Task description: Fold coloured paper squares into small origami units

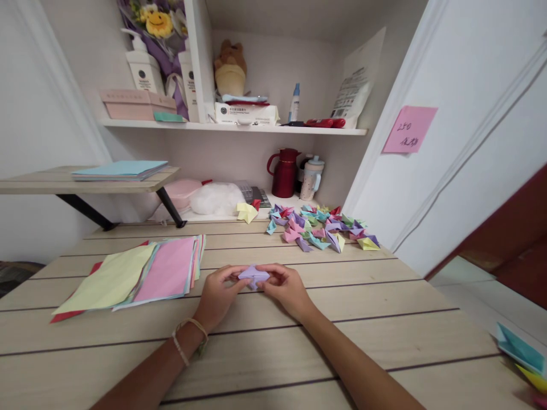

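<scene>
A small folded piece of purple paper [255, 274] is held up between my two hands, just above the middle of the slatted table [273, 347]. My left hand [219, 291] pinches its left end between thumb and fingers. At the right end, the thumb and fingers of my right hand [289, 291] grip it the same way. The paper has a wide triangular upper part and a smaller point below. Beyond my hands to the right lies a heap of folded paper pieces [318, 226] in several colours. Stacks of coloured paper sheets [166, 267] lie left of my left hand.
A raised wooden shelf [34, 181] on black brackets bears blue sheets [122, 169] at the left. Behind the table stand a red jug [285, 173] and a lidded cup [312, 178]. A yellow folded piece [247, 212] rests at the back edge. A pink note [410, 130] is on the wall.
</scene>
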Demonstrator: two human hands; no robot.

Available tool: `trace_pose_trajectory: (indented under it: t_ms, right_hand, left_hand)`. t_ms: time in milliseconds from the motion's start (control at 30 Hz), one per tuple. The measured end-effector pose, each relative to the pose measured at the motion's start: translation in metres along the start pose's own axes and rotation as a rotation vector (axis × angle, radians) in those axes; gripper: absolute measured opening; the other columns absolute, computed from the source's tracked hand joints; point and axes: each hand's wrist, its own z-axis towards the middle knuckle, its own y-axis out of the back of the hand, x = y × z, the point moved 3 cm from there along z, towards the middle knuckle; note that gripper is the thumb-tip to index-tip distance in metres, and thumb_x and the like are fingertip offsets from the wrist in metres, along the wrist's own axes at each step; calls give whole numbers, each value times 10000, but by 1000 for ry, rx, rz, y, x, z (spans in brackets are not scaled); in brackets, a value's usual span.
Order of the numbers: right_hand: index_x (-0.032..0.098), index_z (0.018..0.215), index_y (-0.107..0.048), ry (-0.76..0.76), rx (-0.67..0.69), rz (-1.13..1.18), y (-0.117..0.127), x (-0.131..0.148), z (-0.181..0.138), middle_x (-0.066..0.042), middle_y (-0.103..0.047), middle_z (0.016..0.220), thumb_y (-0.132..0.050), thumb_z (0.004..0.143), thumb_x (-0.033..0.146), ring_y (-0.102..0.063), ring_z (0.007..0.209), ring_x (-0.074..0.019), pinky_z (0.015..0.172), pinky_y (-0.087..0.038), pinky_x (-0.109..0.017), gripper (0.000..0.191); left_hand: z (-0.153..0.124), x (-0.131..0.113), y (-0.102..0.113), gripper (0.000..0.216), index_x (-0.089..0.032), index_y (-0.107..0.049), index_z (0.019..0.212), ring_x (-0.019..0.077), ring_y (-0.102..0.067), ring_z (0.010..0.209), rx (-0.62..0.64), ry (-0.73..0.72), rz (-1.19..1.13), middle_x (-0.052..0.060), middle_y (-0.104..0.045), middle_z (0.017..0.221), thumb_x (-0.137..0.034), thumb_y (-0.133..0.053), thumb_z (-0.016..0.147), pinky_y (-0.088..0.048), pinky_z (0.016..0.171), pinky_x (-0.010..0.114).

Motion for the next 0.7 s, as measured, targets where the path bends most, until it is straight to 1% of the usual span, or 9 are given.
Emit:
trace_pose_trajectory:
  t_ms: [67,133,200,267,333,400,533,700]
  right_hand:
    - [199,942,-674,93,2,-99,-2,5,-1,-51,-593,871,-698,617,198,-581,664,-131,627,-501,-263,325]
    - [218,928,-684,177,-5,-204,-3,10,-3,-68,-573,938,-680,643,198,-592,725,-147,652,-511,-269,286]
    - [225,925,-688,234,-15,-281,-3,13,-5,-80,-571,971,-649,685,203,-594,765,-156,654,-512,-266,244]
    - [227,907,-695,263,-26,-339,-3,15,-6,-79,-597,943,-625,716,210,-592,770,-161,642,-502,-260,205]
    - [228,894,-700,243,-27,-395,-3,15,-6,-63,-638,837,-626,723,228,-589,721,-161,612,-484,-256,186]
    - [223,904,-695,186,-23,-405,-2,14,-5,-44,-665,761,-635,719,256,-582,657,-156,584,-466,-253,197]
    - [194,921,-681,87,-43,-305,-1,12,-4,-40,-691,768,-645,703,313,-582,619,-152,556,-451,-241,251]
    - [188,841,-696,80,-32,-239,-2,12,-4,-44,-692,761,-569,757,350,-593,658,-166,580,-454,-254,222]
  left_hand:
    - [0,-4,1,166,-193,-673,843,163,-605,729,-8,-54,72,31,-661,785,-263,-620,703,-485,692,277]
    - [1,-6,2,135,-189,-672,803,150,-585,700,-20,-92,103,29,-622,756,-267,-605,716,-481,660,265]
    - [1,-7,2,122,-180,-662,769,138,-565,675,-24,-106,102,26,-581,751,-273,-600,721,-476,635,254]
    - [1,-6,1,119,-174,-649,749,132,-553,669,-12,-102,82,24,-559,758,-278,-599,721,-472,623,248]
    - [1,-4,-1,119,-169,-632,744,133,-557,680,5,-75,23,25,-559,777,-280,-615,706,-473,617,243]
    - [1,-1,-3,152,-164,-612,776,142,-578,703,26,-10,-74,30,-584,803,-274,-643,677,-484,633,248]
    - [1,3,-8,208,-153,-590,860,166,-623,756,89,139,-273,45,-656,810,-260,-632,686,-496,716,280]
    - [2,5,-6,192,-148,-616,851,178,-635,772,46,181,-329,54,-685,832,-272,-608,705,-507,728,293]
